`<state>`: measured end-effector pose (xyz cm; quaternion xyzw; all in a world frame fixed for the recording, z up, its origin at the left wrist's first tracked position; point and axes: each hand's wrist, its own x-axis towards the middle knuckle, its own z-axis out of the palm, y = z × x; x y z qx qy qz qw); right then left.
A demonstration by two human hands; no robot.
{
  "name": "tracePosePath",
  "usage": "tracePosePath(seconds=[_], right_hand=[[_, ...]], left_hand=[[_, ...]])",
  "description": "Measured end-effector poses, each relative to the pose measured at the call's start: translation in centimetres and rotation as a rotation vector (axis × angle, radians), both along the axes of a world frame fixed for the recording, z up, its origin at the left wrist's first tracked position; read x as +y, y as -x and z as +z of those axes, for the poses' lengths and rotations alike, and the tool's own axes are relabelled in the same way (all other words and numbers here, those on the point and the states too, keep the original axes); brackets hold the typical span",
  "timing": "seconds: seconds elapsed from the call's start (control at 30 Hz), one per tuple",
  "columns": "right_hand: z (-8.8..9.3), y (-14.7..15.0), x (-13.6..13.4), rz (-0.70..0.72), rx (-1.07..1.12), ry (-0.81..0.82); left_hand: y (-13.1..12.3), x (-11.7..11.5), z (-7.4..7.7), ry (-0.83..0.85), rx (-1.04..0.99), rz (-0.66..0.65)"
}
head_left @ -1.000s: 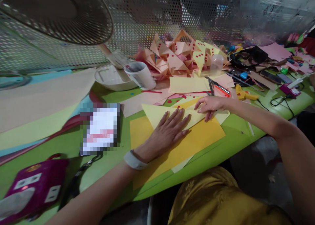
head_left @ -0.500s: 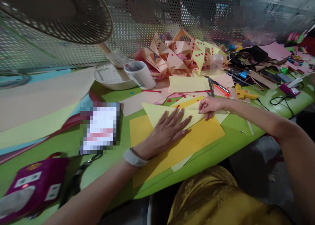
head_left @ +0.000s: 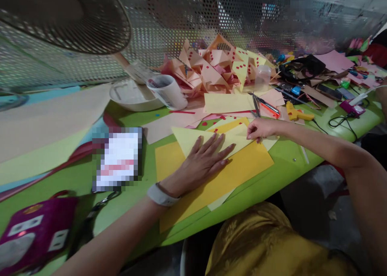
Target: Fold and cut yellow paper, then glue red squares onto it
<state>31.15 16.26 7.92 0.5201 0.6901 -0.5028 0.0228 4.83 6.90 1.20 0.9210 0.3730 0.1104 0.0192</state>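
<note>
My left hand (head_left: 202, 159) lies flat with its fingers spread on a pale yellow folded paper (head_left: 183, 140). Under it is a deeper yellow sheet (head_left: 242, 173), flat on the green table (head_left: 133, 211). At the right end of the pale paper, my right hand (head_left: 256, 129) has its fingers pinched together on the paper's edge; the fingertips are partly hidden. Behind the hands lies a yellow strip of paper (head_left: 223, 125) with small red pieces on and near it.
A fan (head_left: 69, 22) and a white cup (head_left: 169, 92) stand at the back left, near a heap of folded papers (head_left: 211, 68). An orange cutter (head_left: 269, 108), scissors (head_left: 255, 106) and a yellow glue gun (head_left: 298, 113) lie right. A phone (head_left: 121, 159) and purple power strip (head_left: 39, 227) are left.
The whole view has shifted a little, so most table items appear slightly further left. My right hand has moved slightly right along the pale paper's edge; my left hand stays flat on the paper.
</note>
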Motion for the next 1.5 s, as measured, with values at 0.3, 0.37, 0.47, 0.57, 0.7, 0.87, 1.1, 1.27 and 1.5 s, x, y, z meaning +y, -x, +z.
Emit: tracePosePath(seconds=[0.3, 0.37, 0.47, 0.57, 0.7, 0.87, 1.1, 1.27, 1.5], right_hand=[[-0.4, -0.4, 0.3, 0.024, 0.009, -0.006], [-0.3, -0.4, 0.3, 0.025, -0.002, -0.013], [0.1, -0.1, 0.1, 0.051, -0.055, -0.041], [0.5, 0.2, -0.2, 0.038, -0.109, -0.076], [0.8, 0.2, -0.4, 0.005, -0.156, -0.117], [1.0, -0.6, -0.4, 0.062, -0.183, -0.113], [2.6, -0.9, 0.4, 0.06, -0.186, -0.032], [2.2, 1.6, -0.2, 0.121, -0.117, 0.036], [0.1, 3.3, -0.1, 0.16, -0.095, 0.23]], left_hand=[[0.0, 0.0, -0.2, -0.022, -0.017, 0.001], [-0.1, 0.0, 0.0, -0.019, -0.011, -0.003], [-0.1, 0.1, 0.1, -0.008, -0.005, -0.04], [0.0, 0.2, 0.0, -0.009, -0.013, -0.065], [0.2, 0.2, -0.1, -0.013, -0.013, -0.077], [0.2, 0.0, 0.1, 0.005, -0.002, -0.092], [0.2, 0.1, 0.1, 0.01, 0.002, -0.095], [0.2, 0.1, 0.1, 0.017, 0.024, -0.1], [0.3, 0.1, 0.3, 0.021, 0.054, -0.114]])
